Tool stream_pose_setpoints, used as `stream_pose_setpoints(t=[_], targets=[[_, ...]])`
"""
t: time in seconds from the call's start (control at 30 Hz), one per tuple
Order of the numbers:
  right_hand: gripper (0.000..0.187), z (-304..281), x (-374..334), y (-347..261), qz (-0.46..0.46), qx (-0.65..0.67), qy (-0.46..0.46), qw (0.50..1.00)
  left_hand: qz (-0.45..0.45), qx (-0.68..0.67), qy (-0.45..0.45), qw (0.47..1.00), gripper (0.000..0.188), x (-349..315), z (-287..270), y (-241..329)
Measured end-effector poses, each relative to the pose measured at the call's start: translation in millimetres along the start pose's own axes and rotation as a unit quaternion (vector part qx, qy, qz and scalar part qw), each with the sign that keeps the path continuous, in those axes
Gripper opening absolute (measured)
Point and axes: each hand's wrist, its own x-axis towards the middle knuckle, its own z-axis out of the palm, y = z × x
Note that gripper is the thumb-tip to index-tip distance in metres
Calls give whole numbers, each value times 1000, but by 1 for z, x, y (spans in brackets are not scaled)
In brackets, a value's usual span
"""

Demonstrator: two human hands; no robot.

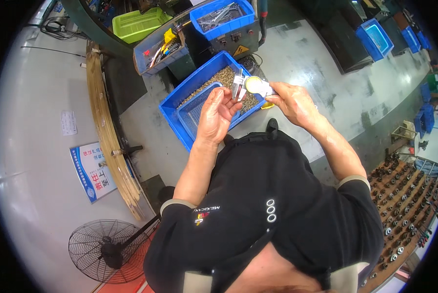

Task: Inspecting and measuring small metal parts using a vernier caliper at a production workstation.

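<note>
My right hand (294, 103) grips a dial caliper (264, 88) with a round yellow-rimmed face, held out level in front of me. The caliper's metal jaws (237, 87) point left toward my left hand (216, 115). My left hand is turned palm inward with its fingers curled, thumb and forefinger close together by the jaws. Whatever sits between those fingertips is too small to make out. Beneath both hands stands a large blue bin (172, 113) of small brass-coloured parts (224, 77), with a smaller blue mesh basket (193, 110) inside it.
Beyond the bin are a box of tools (148, 68), a blue tray (224, 31) of wrenches and a green basket (140, 25). A black fan (112, 251) stands at lower left, near wooden strips (104, 107) along the wall. At right is a rack of dark metal parts (404, 210).
</note>
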Motion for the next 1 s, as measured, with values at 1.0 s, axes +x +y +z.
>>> stream_pose_setpoints(t=[1.0], targets=[[36,0,0,18,-7,42,-50,998,-111,76,50,990,18,3,-1,1]])
